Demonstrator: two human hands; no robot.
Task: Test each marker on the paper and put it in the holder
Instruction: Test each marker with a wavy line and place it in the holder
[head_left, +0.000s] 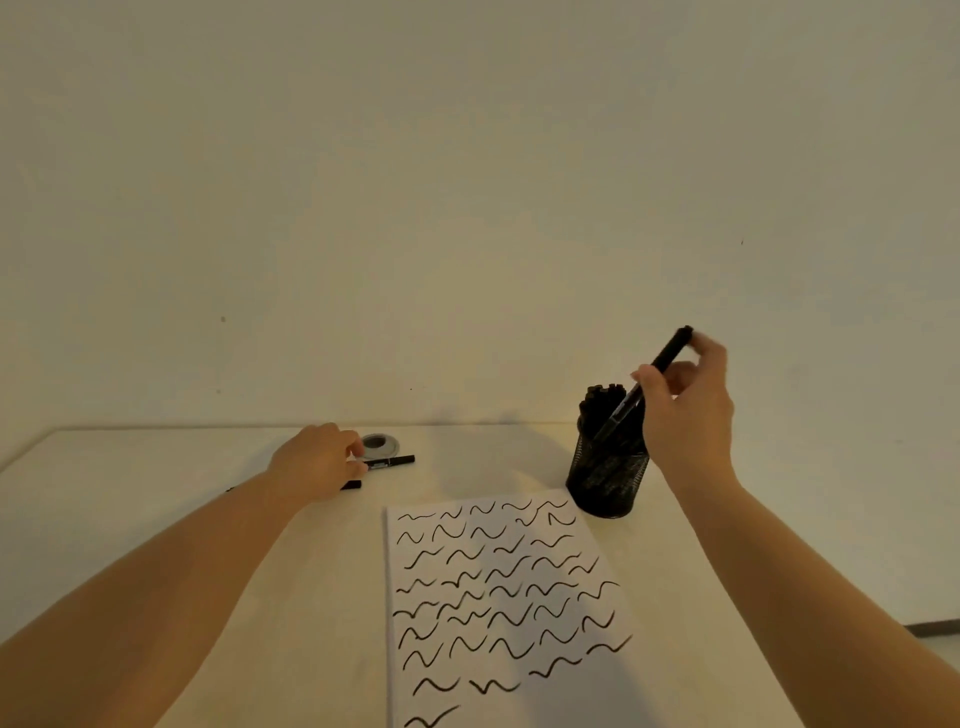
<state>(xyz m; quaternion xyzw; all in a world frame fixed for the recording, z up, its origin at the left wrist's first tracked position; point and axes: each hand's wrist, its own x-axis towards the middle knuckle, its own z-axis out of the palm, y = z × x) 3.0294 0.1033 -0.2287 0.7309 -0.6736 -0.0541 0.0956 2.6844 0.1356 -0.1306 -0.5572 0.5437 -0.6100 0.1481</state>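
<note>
Pale wall behind a cream table (156, 519). From the head view, the right hand (685, 410) pinches a black marker (647, 382) tilted tip-down into the mesh holder (605, 475), far right, already packed with markers. The left hand (317, 460) curls its fingers on the next marker (389, 461) lying far left by a grey ring (380, 443). The paper (498, 597) is covered in squiggles. Judged step: dropping a tested marker; next, release it and bring the new one over to the paper

We count one paper (498, 597), one holder (605, 478), one grey ring (379, 443), two hands, and three markers outside the holder.
</note>
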